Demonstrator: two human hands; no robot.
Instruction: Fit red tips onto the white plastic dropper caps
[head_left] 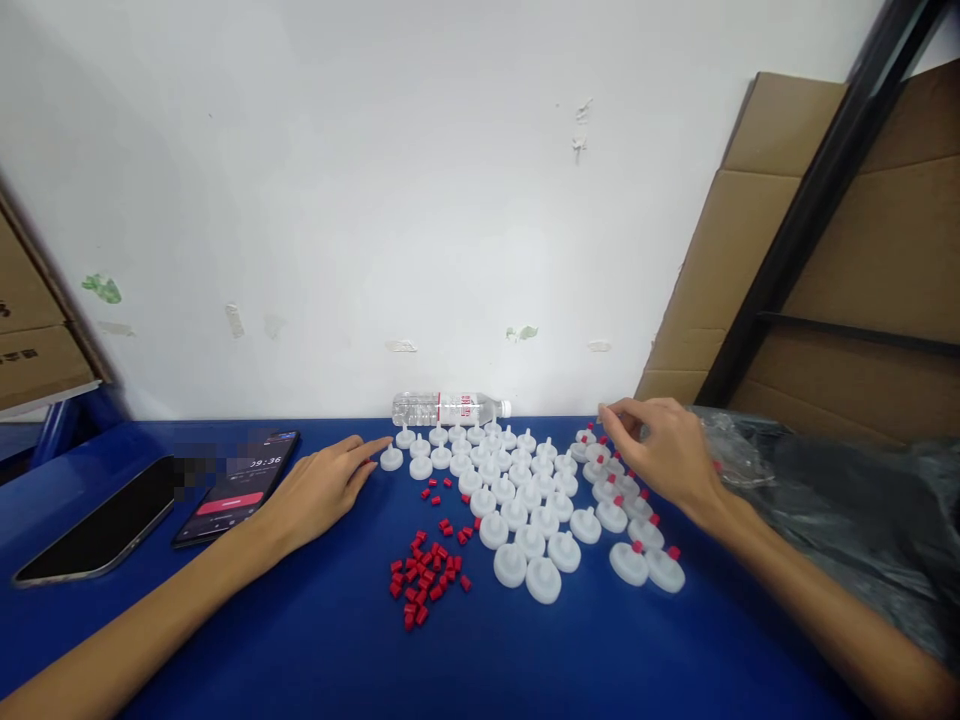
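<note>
Left hand (322, 485) at nine o'clock, index fingertip right by a white lid (391, 459), a speck of red between the fingers; can't tell if it's gripping! Right hand (667, 450) at two, thumb and finger drawn together above the red-topped lids (611, 515); can't tell what's pinched. At the dial's centre, plain lids (530, 495) sit flat, spouts' long axes upright. Red caps (425, 575), at seven, point every which way. Blue tabletop (465, 670) stretches from them toward six; its back edge meets the wall (450, 250) at twelve. There lies a bottle (420, 408), neck to three, label writing unclear. The lit phone (240, 490), beyond the left hand, reads 09:36.
</note>
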